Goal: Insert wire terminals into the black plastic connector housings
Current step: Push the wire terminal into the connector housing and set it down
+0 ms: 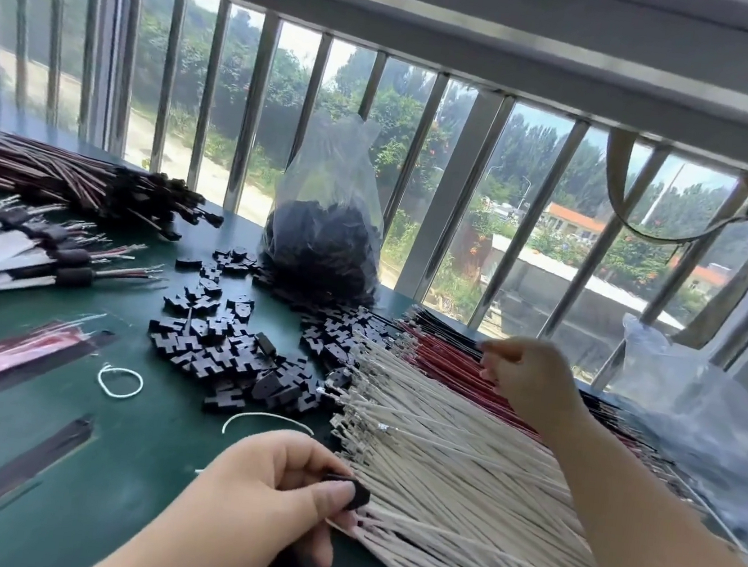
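Observation:
My left hand (271,492) pinches a black connector housing (353,493) near the front of the green table, with a white wire running out of the housing to the right. My right hand (525,377) reaches over the red wires (443,353) at the back of the wire spread, fingers curled; its fingertips pinch at a thin dark wire at the pile's edge. White wires (459,458) with metal terminals lie fanned out between the hands. Loose black housings (224,340) are heaped at the table's middle.
A clear bag of black housings (325,239) stands by the window bars. Finished harness bundles (69,180) and white cables with black sleeves (13,248) lie at the left. Two white tie loops (120,381) lie on the green table (131,442). Crumpled plastic (700,408) sits at the right.

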`<state>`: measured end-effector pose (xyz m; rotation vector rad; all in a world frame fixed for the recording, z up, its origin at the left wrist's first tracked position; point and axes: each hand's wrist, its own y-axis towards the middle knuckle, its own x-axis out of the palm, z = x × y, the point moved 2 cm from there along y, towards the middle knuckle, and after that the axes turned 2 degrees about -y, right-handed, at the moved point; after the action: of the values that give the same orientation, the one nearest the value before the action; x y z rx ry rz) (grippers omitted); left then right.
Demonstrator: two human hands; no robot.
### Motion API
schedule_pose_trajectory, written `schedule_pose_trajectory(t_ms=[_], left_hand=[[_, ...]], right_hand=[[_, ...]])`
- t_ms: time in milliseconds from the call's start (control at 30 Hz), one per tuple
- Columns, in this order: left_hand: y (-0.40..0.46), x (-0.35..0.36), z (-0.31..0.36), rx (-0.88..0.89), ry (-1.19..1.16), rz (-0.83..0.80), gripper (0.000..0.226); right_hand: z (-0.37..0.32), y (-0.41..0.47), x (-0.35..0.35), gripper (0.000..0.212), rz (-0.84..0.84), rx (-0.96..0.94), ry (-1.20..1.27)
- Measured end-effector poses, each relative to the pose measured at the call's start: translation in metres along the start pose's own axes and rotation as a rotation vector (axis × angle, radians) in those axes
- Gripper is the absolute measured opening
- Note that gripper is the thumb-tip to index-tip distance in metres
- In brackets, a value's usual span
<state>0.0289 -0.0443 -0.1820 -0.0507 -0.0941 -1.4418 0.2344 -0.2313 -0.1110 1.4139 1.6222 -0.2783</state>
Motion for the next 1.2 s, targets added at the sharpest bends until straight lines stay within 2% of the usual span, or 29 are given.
schedule_pose_trajectory(t_ms=[33, 100, 133, 233, 267, 367, 467, 600, 900, 1200], left_hand=[[0.001, -0.001, 0.000, -0.005, -0.030, 0.020, 0.001], [0.001, -0.002, 0.000, -0.011, -0.079, 0.037, 0.001], [0.001, -0.002, -0.001, -0.015, -0.099, 0.035, 0.001], [0.002, -0.002, -0.004, -0.020, -0.099, 0.007, 0.003], [0.001, -0.001, -0.004, -0.011, -0.090, -0.007, 0.003], [0.000, -0.001, -0.004, 0.019, -0.084, -0.032, 0.002], [-0.002, -0.001, -0.002, 0.038, -0.089, -0.056, 0.014], [-0.001, -0.002, -0.001, 0.026, -0.110, -0.058, 0.024], [-0.001, -0.001, -0.001, 0.015, -0.074, -0.055, 0.025], [-0.001, -0.001, 0.000, -0.025, -0.170, -0.040, 0.024]], right_hand=[[-0.007, -0.008, -0.008, 0.022, 0.077, -0.009, 0.122], [-0.027, -0.030, -0.020, 0.021, 0.091, -0.037, 0.256], [-0.038, -0.045, -0.024, 0.013, 0.030, -0.055, 0.276], [-0.062, -0.089, -0.026, 0.027, -0.224, -0.110, 0.129], [-0.066, -0.100, -0.023, 0.025, -0.304, -0.139, 0.078], [-0.069, -0.120, -0.009, 0.004, -0.433, -0.142, 0.102], [-0.068, -0.128, 0.002, 0.015, -0.429, -0.159, 0.094], [-0.071, -0.131, 0.005, 0.014, -0.437, -0.164, 0.119], [-0.074, -0.132, 0.003, 0.011, -0.422, -0.191, 0.170], [-0.072, -0.138, 0.006, 0.015, -0.232, -0.360, 0.085]])
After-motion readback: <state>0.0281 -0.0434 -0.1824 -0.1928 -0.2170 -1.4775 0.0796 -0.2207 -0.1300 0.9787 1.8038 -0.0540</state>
